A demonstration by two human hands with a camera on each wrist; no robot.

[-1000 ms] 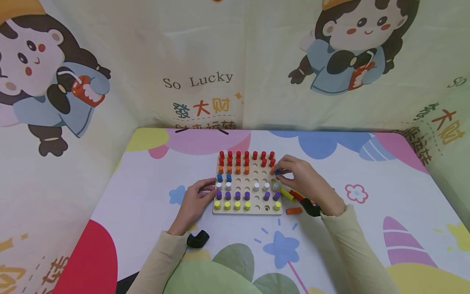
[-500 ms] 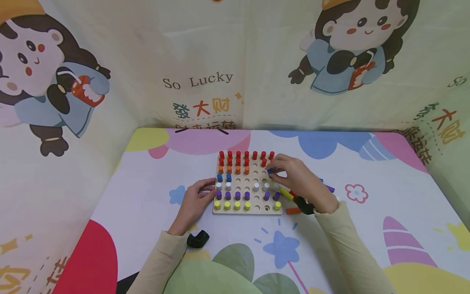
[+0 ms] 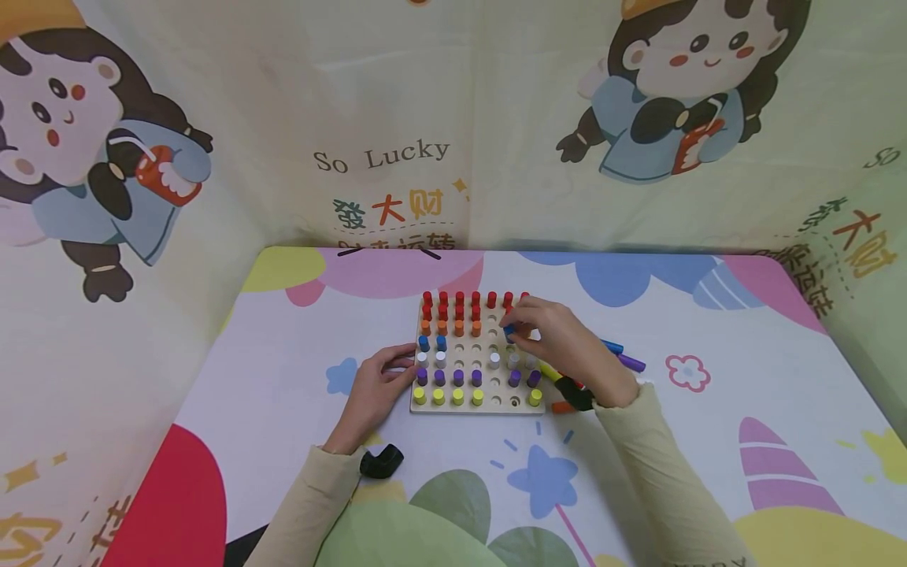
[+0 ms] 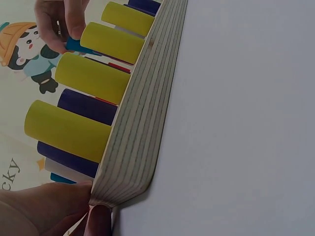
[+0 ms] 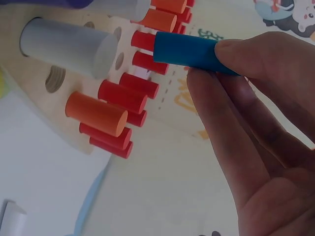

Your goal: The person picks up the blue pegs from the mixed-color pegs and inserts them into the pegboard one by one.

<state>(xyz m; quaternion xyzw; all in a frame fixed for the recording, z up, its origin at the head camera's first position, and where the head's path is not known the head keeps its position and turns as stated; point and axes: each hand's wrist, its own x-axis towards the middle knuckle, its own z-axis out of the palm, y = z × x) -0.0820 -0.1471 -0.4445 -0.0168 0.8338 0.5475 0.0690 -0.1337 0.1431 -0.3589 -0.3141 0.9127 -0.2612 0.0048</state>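
"Head view: what's in your grip?"

"Blue cylindrical peg [image 3: 509,334], pinched between thumb and fingertips of my right hand [image 3: 560,339]. Held above the right part of a pale wooden board [image 3: 478,409] drilled with rows of round holes. My left hand [image 3: 375,390] at the board's left edge, fingers slightly bent, tips touching it. Right of the board, on a brightly printed tabletop [image 3: 269,354]: loose blue cylinder [image 3: 611,346], loose purple cylinder [image 3: 631,363] near it, loose orange cylinder [image 3: 563,407] by the front corner."

"Left wrist view?"

"Layered plywood shows in the board's side. Upright yellow cylindrical pegs [image 4: 69,130] along the front row, dark purple cylindrical pegs [image 4: 88,108] behind. My left thumb and a fingertip touch the edge; whether they clamp it, I cannot tell. Right hand small at upper left, with the blue peg."

"Right wrist view?"

"Thumb on one side of the blue peg, fingers on the other; its lower end is free, apart from the board. Red cylindrical pegs [image 5: 123,96] stand in holes beyond. Among the others standing: one orange cylindrical peg [image 5: 96,113], one white cylindrical peg [image 5: 69,46] beside an unfilled hole."
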